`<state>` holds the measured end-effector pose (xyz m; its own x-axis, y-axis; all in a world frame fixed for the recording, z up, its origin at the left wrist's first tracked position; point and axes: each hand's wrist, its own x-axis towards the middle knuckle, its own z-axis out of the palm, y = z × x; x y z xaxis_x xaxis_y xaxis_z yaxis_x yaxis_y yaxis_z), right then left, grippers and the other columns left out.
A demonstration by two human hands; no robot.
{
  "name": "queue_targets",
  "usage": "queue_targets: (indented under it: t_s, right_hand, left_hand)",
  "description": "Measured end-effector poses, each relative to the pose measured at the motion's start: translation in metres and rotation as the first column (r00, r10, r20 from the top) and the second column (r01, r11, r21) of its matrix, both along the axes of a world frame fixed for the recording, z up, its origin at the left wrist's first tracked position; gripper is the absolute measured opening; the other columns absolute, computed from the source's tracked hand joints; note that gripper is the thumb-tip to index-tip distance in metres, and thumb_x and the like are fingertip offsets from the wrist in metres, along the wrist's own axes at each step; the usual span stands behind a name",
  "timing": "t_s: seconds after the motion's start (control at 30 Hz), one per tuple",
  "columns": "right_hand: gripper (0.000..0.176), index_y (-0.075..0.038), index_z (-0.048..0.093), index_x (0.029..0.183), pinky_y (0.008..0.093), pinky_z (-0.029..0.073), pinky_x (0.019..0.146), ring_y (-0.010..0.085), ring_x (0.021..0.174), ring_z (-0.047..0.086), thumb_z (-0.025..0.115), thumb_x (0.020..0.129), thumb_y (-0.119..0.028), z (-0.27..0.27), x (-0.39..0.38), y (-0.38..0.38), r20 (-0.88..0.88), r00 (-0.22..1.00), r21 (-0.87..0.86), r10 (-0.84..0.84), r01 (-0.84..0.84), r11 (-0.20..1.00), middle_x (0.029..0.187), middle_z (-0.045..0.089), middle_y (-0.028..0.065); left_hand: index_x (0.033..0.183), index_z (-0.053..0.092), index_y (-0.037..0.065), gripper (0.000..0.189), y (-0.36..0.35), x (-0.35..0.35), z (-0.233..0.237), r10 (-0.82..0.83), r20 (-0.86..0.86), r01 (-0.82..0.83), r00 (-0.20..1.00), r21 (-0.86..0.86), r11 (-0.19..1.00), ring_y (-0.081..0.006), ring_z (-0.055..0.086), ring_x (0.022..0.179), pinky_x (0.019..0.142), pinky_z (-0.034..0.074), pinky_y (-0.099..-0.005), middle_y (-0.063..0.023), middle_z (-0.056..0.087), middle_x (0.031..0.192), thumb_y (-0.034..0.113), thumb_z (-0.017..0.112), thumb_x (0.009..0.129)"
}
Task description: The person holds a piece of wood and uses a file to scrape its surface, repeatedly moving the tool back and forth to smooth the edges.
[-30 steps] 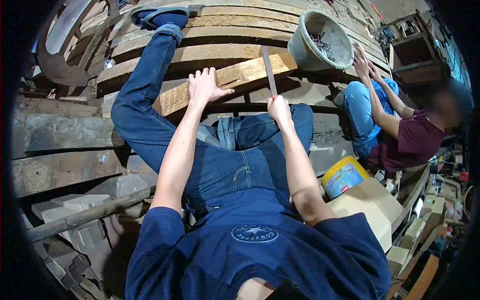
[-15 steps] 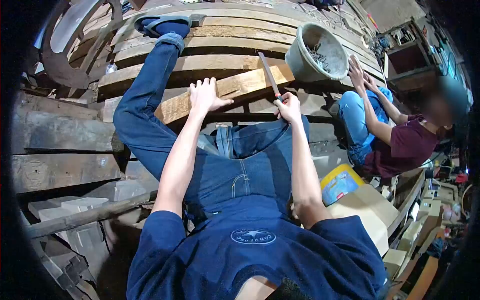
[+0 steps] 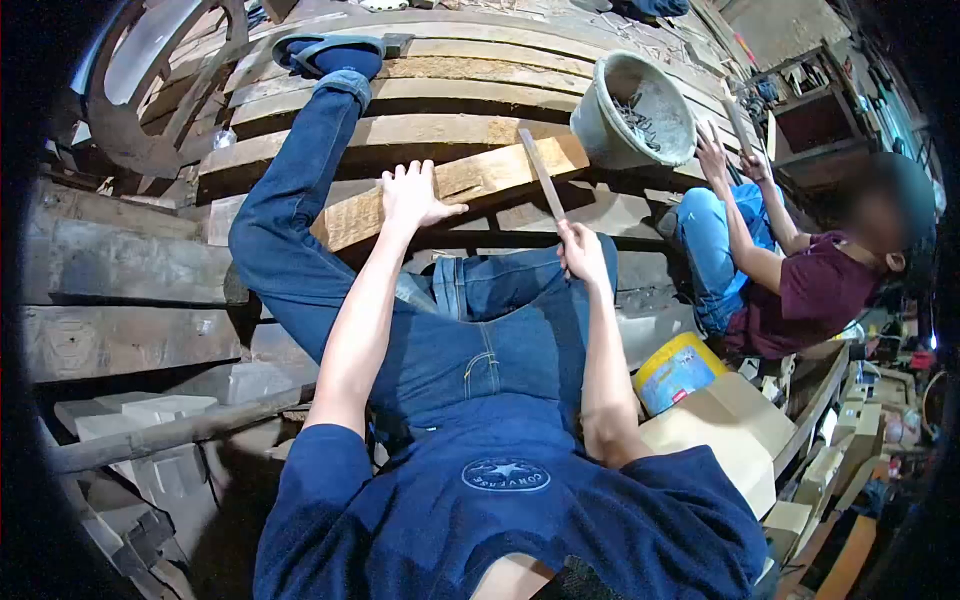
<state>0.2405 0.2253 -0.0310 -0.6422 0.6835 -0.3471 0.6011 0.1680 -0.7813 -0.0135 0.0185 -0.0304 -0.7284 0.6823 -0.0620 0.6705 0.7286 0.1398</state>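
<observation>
A pale wooden beam [image 3: 480, 175] lies at a slant over the planks in front of me. My left hand [image 3: 410, 198] rests on its left part, fingers flat and spread, thumb stretched to the right. My right hand [image 3: 585, 250] is closed around the handle of a long flat metal file [image 3: 542, 175], near my right knee. The file's blade points up and away, its far part overlapping the right end of the beam in this view. My right fingers cover most of the handle.
Just beyond the beam's right end stands a grey bucket [image 3: 640, 110] with nails inside. A co-worker [image 3: 800, 290] sits at the right, a long thin piece in one hand. A yellow tub [image 3: 680, 372] and a cardboard box [image 3: 720, 435] are beside my right arm.
My right hand has turned and shifted slightly down and right, drawing the file back toward me. My left hand stays put. The co-worker's hands have moved apart, one raising the thin piece.
</observation>
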Motion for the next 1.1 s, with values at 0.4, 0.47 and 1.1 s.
queue_targets:
  t_s: [0.4,0.47,1.1]
  right_hand:
    - [0.033,0.001,0.058,0.116,0.0585,0.054,0.078,0.0513,0.085,0.067,0.056,0.098,-0.027,-0.063,-0.027,-0.006,0.155,0.975,0.540,0.157,-0.216,0.813,0.086,0.067,0.0337]
    - [0.031,0.002,0.057,0.104,0.0581,0.056,0.075,0.0493,0.083,0.069,0.056,0.097,-0.028,-0.064,-0.060,0.002,0.072,0.989,0.615,0.133,-0.149,0.775,0.081,0.067,0.0334]
    - [0.030,-0.003,0.053,0.108,0.0549,0.058,0.068,0.0449,0.075,0.070,0.056,0.098,-0.031,-0.064,-0.078,0.000,0.147,0.984,0.701,0.097,-0.173,0.692,0.084,0.069,0.0265]
  left_hand:
    - [0.135,0.057,0.004,0.108,0.001,-0.002,0.005,-0.013,0.043,0.012,0.999,0.025,1.000,-0.0327,0.055,0.120,0.100,0.039,-0.0497,-0.0156,0.061,0.129,0.080,0.075,0.061]
    - [0.129,0.059,0.002,0.106,0.000,-0.001,-0.006,-0.014,-0.045,0.018,0.999,0.086,0.996,-0.0336,0.057,0.114,0.097,0.041,-0.0493,-0.0169,0.063,0.124,0.082,0.074,0.060]
    - [0.140,0.053,0.005,0.111,0.002,-0.001,-0.002,0.001,-0.013,-0.001,1.000,-0.018,1.000,-0.0327,0.054,0.124,0.103,0.038,-0.0496,-0.0148,0.059,0.135,0.083,0.070,0.063]
